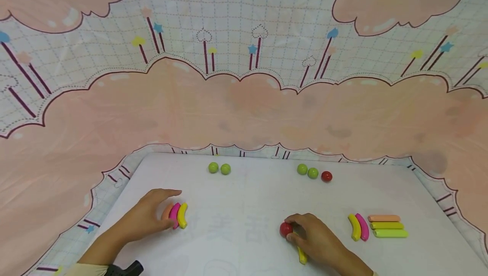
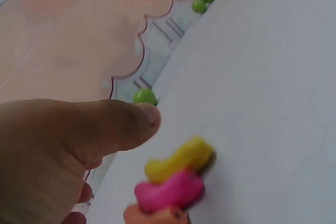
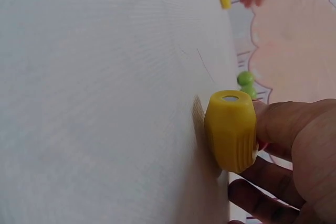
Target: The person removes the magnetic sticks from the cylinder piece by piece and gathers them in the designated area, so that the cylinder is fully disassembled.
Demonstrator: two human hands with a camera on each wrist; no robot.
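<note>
At the left of the white tabletop, my left hand [image 1: 146, 216] spreads thumb and fingers beside three curved, banana-shaped pieces: orange [image 1: 167, 211], pink [image 1: 174, 215] and yellow [image 1: 183, 215]. The left wrist view shows a gap between the visible digit and these pieces; whether another fingertip touches one, I cannot tell. My right hand [image 1: 318, 240] pinches a shiny red ball [image 1: 285, 229] between thumb and fingers. Under that hand lies another yellow curved piece [image 1: 302, 256], partly covered; its end [image 3: 231, 135] looms large in the right wrist view, mostly hiding the ball.
Two green balls [image 1: 213, 167] sit at the back left. Two more green balls [image 1: 302, 169] and a red ball [image 1: 326, 176] stand back right. On the right lie yellow [image 1: 354, 227] and pink [image 1: 362, 227] curved pieces, beside orange, yellow and light-green sticks [image 1: 390, 233].
</note>
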